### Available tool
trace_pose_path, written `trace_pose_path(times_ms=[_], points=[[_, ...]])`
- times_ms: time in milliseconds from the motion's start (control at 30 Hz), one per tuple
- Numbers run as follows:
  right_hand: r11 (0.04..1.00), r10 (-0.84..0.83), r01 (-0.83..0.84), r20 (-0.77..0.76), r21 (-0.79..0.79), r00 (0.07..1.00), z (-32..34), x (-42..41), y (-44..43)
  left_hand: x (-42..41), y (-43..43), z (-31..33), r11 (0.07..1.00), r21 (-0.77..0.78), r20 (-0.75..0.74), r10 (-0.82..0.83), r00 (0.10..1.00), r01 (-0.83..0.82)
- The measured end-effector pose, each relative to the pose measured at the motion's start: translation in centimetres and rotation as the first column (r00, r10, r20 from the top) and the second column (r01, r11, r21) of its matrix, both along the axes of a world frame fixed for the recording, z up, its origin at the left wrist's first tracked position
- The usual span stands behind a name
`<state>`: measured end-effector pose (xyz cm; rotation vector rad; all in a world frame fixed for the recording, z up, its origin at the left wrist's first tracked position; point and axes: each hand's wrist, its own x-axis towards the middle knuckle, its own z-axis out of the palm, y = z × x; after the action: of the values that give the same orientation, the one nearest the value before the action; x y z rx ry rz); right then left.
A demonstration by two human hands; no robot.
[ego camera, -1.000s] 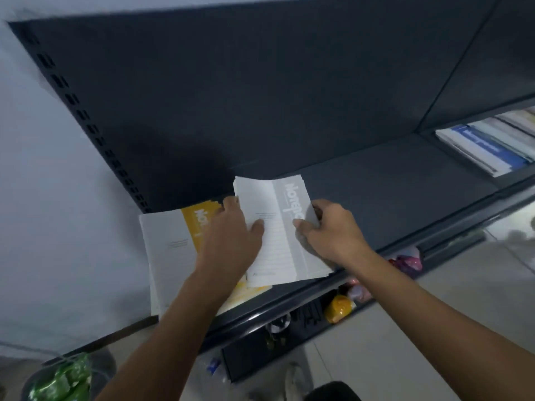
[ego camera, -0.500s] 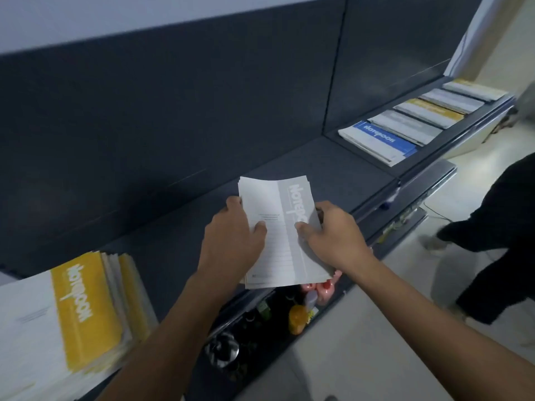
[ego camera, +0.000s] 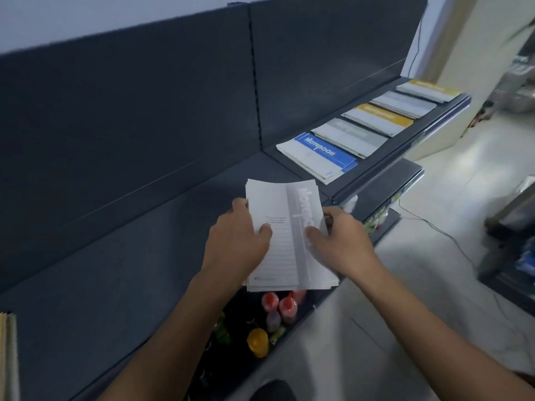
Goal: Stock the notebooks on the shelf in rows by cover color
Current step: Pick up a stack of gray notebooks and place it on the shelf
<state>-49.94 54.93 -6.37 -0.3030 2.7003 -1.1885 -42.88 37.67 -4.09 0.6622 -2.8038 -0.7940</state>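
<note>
Head view: at lower centre, red-capped bottles (ego camera: 279,305) sit on a lower tier. Just above them, the left hand (ego camera: 237,235) and right hand (ego camera: 341,241) pinch a grey notebook stack (ego camera: 285,244) by its side edges, thumbs on top, over the shelf (ego camera: 144,270) front. It is best squared up, then laid flat beside the blue stack (ego camera: 318,154) toward the upper right, edges parallel to that row.

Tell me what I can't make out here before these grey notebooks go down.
Head view:
grey notebooks: count unclear; left hand and right hand cover the stack's edges.
yellow stack: cut off by the left frame edge.
farthest stack: cover print blurred.
red bottles below: labels too small.
</note>
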Motion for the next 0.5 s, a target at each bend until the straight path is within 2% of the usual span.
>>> trace_pose_path(times_ms=[133,500], points=[[0.998,-0.057,0.058,0.021,-0.035,0.998,-0.1,-3.8,2.3,-4.7,2.3,0.2,0.999,-0.011,0.005,-0.042,0.999,0.042],[0.97,-0.242,0.242,0.027,-0.001,0.97,0.0,-17.5,10.0,-22.4,9.4,0.2,0.982,-0.008,0.037,-0.189,0.981,0.189]])
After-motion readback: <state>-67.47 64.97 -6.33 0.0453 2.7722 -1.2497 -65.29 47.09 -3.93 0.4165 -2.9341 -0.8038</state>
